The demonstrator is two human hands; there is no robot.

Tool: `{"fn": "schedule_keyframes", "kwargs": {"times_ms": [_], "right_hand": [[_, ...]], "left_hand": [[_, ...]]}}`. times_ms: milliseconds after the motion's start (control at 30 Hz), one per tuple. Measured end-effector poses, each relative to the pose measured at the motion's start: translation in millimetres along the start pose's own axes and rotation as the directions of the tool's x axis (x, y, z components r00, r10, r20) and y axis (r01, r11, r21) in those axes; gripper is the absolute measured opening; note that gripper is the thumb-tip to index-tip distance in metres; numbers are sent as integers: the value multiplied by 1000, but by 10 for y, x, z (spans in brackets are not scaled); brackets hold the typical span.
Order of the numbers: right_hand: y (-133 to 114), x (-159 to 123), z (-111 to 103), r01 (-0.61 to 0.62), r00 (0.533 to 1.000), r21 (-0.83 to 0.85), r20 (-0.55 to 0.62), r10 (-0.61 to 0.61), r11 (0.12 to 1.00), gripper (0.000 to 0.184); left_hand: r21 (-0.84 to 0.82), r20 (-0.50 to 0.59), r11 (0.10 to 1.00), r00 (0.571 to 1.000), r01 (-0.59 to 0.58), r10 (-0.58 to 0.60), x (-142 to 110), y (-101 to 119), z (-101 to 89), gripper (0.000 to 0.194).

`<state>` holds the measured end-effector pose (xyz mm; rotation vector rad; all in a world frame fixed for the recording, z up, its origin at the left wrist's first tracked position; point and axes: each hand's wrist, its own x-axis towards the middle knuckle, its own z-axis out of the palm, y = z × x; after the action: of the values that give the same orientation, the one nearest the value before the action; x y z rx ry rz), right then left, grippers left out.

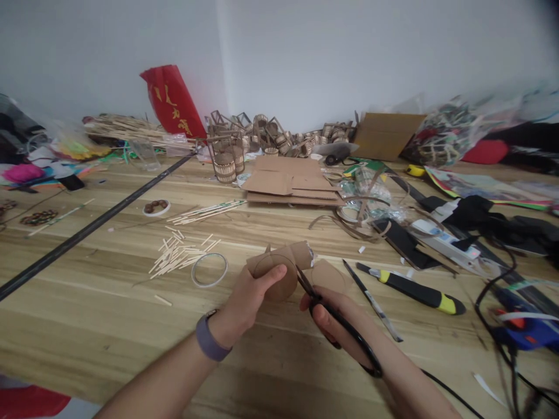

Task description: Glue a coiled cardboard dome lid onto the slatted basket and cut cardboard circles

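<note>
My left hand (pixel 255 291) grips a piece of brown cardboard (pixel 279 259) with a circle drawn on it, thumb on top. Black-handled scissors (pixel 345 331) are in my right hand (pixel 334 314), their blades at the cardboard's right edge. Behind the blades lies another cardboard piece (pixel 329 276) with a curved line on it. Left of my left hand are a clear ring (pixel 210 286) and a pile of short wooden sticks (pixel 177 254). A black pencil-like tool (pixel 371 299) and a yellow-and-black utility knife (pixel 413 291) rest right of my right hand.
Stacked cardboard sheets (pixel 283 174) lie mid-table, with several small stick buckets (pixel 226 169) behind. A long dark rod (pixel 100 215) crosses the left side. On the right are a power strip (pixel 449 244), cables and a blue glue gun (pixel 530 329). A cardboard box (pixel 388 137) stands by the wall.
</note>
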<state>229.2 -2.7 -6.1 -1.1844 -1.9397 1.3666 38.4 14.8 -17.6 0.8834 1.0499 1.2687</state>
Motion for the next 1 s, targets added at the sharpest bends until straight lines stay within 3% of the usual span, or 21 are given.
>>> {"fn": "schedule_keyframes", "kwargs": {"times_ms": [233, 533, 667, 867, 1000], "right_hand": [[-62, 24, 43, 77, 995, 20, -67, -75, 997, 70], [-48, 36, 62, 156, 981, -4, -119, -155, 988, 63], [-22, 45, 84, 129, 987, 12, -96, -127, 992, 65], [-7, 33, 121, 55, 997, 58, -63, -52, 997, 67], [3, 24, 144, 71, 994, 41, -87, -67, 997, 67]], "left_hand": [[6, 59, 999, 997, 54, -54, -44, -48, 11, 27], [-19, 115, 997, 991, 75, -72, -81, -23, 78, 24], [-38, 119, 998, 992, 55, -51, -85, -17, 88, 25], [-49, 33, 993, 994, 108, -107, -112, -13, 102, 34], [-59, 67, 992, 992, 111, -107, -107, -22, 106, 33]]}}
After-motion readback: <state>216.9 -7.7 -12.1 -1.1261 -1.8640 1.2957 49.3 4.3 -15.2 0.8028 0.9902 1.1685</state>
